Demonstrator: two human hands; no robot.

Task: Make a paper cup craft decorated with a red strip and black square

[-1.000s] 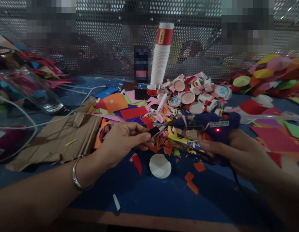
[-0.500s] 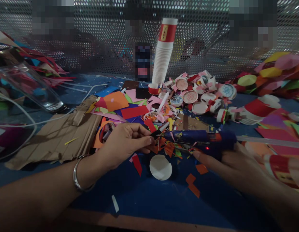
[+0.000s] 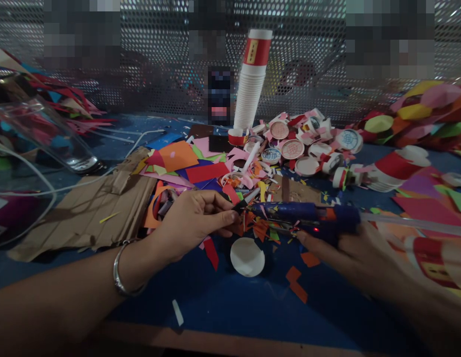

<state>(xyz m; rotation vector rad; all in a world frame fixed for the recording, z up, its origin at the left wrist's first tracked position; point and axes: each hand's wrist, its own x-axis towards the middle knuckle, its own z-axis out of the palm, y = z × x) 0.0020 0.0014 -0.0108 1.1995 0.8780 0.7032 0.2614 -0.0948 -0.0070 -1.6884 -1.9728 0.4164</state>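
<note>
My left hand point(image 3: 200, 215) is closed, thumb and fingertips pinching a small dark strip point(image 3: 240, 204); its material is hard to make out. My right hand point(image 3: 351, 253) wraps round a blue hot glue gun point(image 3: 302, 212), which lies level with its nozzle pointing left, close to the dark strip. A red light glows on the gun, and a clear glue stick point(image 3: 412, 223) sticks out of its back. Colourful paper scraps cling to the barrel. Below the two hands, a round white paper disc point(image 3: 247, 257) lies flat on the blue table point(image 3: 252, 307).
Paper scraps point(image 3: 208, 172) and cut cup bottoms point(image 3: 293, 148) are heaped behind the hands, beside a tall stack of paper cups point(image 3: 252, 84). Flattened cardboard point(image 3: 81, 213), a tilted clear glass point(image 3: 62, 134) and a white cable point(image 3: 85, 181) lie left. More paper cups point(image 3: 397, 168) lie right.
The glue gun and my right hand have shifted very slightly left. My left hand keeps its pinch on the dark strip, almost unmoved.
</note>
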